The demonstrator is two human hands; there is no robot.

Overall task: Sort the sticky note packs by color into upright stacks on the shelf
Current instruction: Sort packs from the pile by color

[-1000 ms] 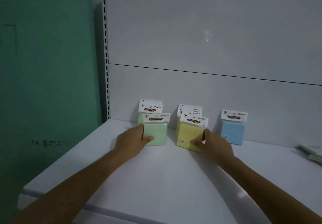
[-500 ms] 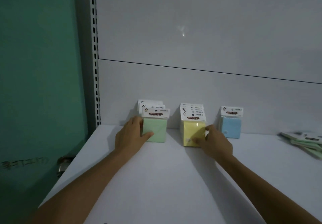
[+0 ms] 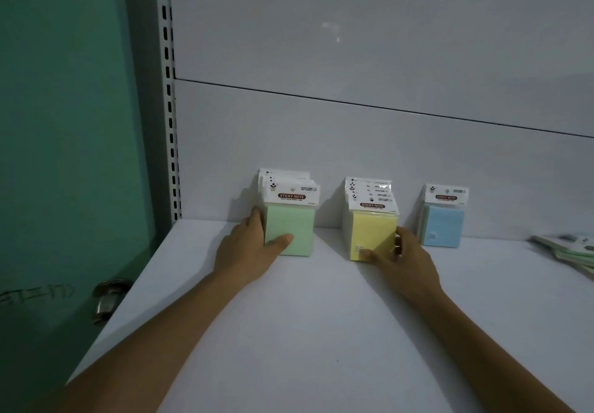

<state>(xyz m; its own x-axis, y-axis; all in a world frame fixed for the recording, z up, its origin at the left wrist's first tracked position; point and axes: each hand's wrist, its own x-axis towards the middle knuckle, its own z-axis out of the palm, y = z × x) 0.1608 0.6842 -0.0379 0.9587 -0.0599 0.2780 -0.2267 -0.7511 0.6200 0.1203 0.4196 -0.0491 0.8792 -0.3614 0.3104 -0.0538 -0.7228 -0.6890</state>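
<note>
Steadying seemed the purpose: the left hand [image 3: 250, 248] clasped the green stack [image 3: 291, 232], thumb across its front, and the right hand [image 3: 403, 258] clasped the yellow stack [image 3: 373, 236], to hold both upright. Right of that hand stood the blue stack [image 3: 443, 226]; loose packs [image 3: 575, 248] lay farther right.

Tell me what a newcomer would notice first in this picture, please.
Three upright piles stand at the back of the white shelf: the green stack, the yellow stack and the blue stack, from left to right. The left hand grips the green stack, the right hand the yellow stack. Some loose packs lie flat at the far right.
</note>
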